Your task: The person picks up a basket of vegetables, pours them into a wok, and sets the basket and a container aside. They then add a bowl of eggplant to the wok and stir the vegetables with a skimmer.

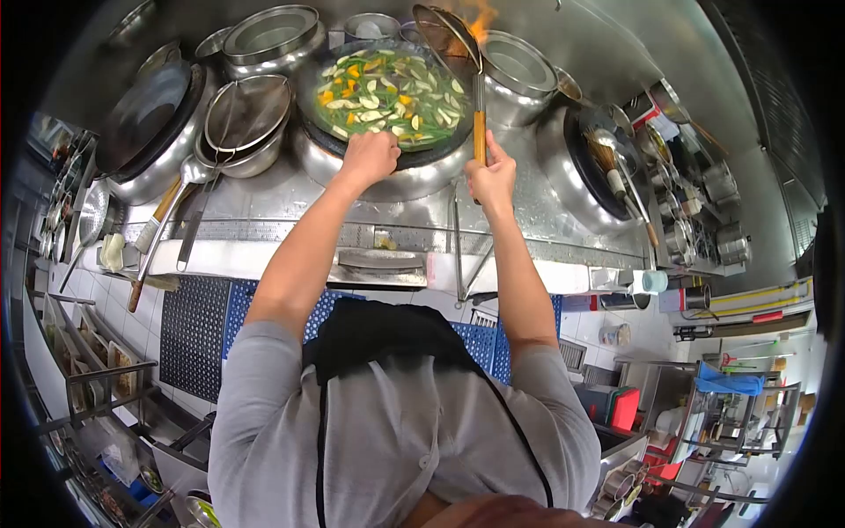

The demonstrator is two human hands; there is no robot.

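A large wok [319, 132] holds vegetables [392, 92] in liquid: green stalks, pale slices and orange pieces. My left hand [370, 157] is closed at the wok's near rim; the part it grips is hidden beneath the fingers. In my right hand [493, 179] is the wooden handle of a wire-mesh strainer [447, 33]. The strainer is raised over the wok's far right side, its mesh head tilted. Orange flame [478, 19] shows behind it.
To the left, a round strainer [248, 113] rests on a metal bowl, near a ladle [195, 172] and another wok [145, 110]. Metal pots [273, 35] line the back. At right, a wok station [572, 167] holds a brush [606, 157]. The steel counter's edge [370, 233] runs before me.
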